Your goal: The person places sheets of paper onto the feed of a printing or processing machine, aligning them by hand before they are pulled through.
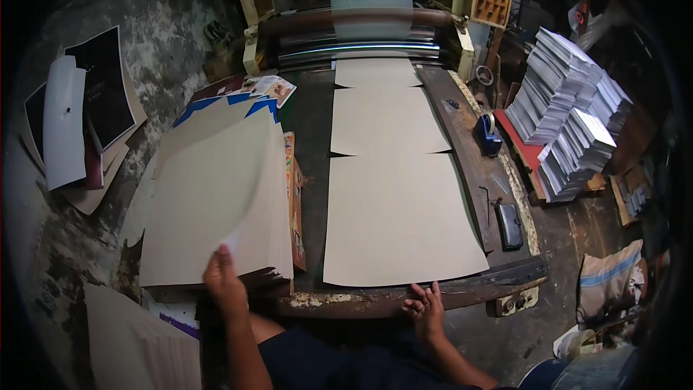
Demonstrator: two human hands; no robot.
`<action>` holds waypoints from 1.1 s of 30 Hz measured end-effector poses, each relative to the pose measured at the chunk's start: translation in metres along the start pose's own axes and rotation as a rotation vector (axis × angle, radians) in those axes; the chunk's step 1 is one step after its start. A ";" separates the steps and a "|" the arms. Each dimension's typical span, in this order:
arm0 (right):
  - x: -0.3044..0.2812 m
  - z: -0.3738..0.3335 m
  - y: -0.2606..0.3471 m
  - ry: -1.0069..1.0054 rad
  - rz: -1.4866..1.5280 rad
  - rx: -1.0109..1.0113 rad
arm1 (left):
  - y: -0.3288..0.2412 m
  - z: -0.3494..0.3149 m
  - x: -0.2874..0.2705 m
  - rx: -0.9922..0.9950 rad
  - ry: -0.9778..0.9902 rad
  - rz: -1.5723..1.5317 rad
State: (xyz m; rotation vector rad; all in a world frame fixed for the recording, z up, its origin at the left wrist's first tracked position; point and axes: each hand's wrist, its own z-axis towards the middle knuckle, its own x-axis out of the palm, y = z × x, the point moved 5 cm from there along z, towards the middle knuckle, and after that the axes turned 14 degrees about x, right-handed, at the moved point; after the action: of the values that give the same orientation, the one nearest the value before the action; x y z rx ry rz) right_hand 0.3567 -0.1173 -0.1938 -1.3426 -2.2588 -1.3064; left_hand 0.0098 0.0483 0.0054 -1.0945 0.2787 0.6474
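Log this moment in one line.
left hand: pinching top sheet of beige paper stack; right hand: open near flat beige rectangular sheet

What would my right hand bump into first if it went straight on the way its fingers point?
Probably the near edge of the closest beige sheet, just ahead of your right hand. Its height is unclear from this view, so it might pass over the sheet instead.
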 end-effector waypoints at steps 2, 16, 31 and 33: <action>0.001 0.000 0.001 -0.103 0.002 -0.037 | -0.025 0.006 -0.012 0.008 -0.487 -0.619; 0.071 -0.025 0.055 0.437 -0.213 0.088 | -0.103 -0.042 0.007 0.771 0.556 -0.383; -0.036 -0.050 -0.051 0.562 -0.445 0.342 | 0.008 0.006 -0.004 0.233 0.422 -0.244; -0.046 -0.057 -0.060 0.568 -0.480 0.391 | 0.012 0.008 -0.004 0.129 0.426 -0.214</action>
State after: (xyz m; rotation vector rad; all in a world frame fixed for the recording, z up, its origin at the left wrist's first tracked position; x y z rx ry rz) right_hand 0.3217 -0.2009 -0.2217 -0.2552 -2.2978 -1.0911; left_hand -0.0014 0.0579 0.0018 -1.1130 0.5534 0.1970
